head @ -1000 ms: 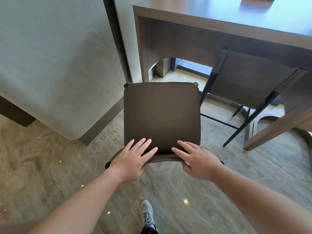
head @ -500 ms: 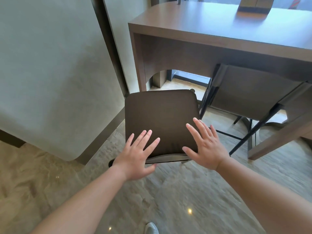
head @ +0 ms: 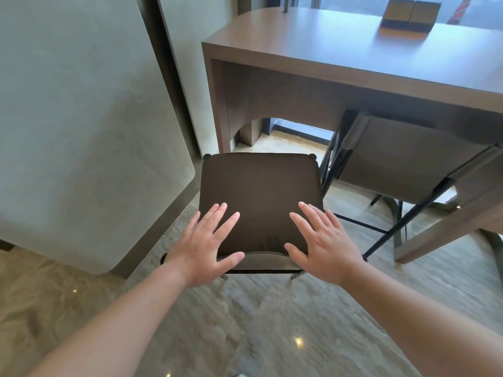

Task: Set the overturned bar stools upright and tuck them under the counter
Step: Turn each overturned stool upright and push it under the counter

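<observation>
Grey stone-look floor (head: 272, 322); pale wall panel (head: 81, 118). Brown wooden counter (head: 353, 58). Second stool (head: 402, 159), already tucked. Dark brown square-seated bar stool (head: 261, 191), upright, just before the counter's opening. Left hand (head: 205, 244), right hand (head: 322, 243): fingers spread, holding nothing. Risk: an off-centre push could drive it into the counter leg.

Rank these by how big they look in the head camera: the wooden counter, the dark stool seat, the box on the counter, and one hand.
1. Counter, largest.
2. Dark stool seat.
3. Left hand; the right hand looks about the same.
4. Box, smallest, though it sits farthest from the camera, so its true size against a hand is unsure.
</observation>
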Action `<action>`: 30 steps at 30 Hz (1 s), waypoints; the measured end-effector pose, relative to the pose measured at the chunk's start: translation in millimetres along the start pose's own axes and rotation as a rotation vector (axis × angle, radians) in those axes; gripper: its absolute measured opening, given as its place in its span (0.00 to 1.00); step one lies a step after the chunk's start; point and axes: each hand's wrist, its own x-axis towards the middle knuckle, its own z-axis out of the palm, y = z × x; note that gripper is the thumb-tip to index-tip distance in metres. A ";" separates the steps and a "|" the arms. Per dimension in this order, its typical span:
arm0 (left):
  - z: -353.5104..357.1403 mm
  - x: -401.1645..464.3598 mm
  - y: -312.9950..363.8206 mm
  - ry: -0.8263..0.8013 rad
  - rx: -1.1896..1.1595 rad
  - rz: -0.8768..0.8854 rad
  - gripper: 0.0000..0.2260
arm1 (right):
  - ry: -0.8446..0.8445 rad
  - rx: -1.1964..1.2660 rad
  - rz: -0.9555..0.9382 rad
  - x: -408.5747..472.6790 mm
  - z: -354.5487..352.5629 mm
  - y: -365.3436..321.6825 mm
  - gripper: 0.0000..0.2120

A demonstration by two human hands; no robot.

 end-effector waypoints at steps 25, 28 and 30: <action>-16.3 92.4 -29.9 -0.106 0.171 0.119 0.32 | -0.072 -0.017 0.086 69.8 -18.7 23.5 0.31; -16.6 104.2 -35.2 -0.036 0.147 0.145 0.29 | -0.066 -0.002 0.068 82.3 -19.7 30.8 0.31; -17.6 111.8 -37.0 0.001 0.174 0.159 0.26 | -0.063 0.008 0.046 91.3 -20.9 35.4 0.32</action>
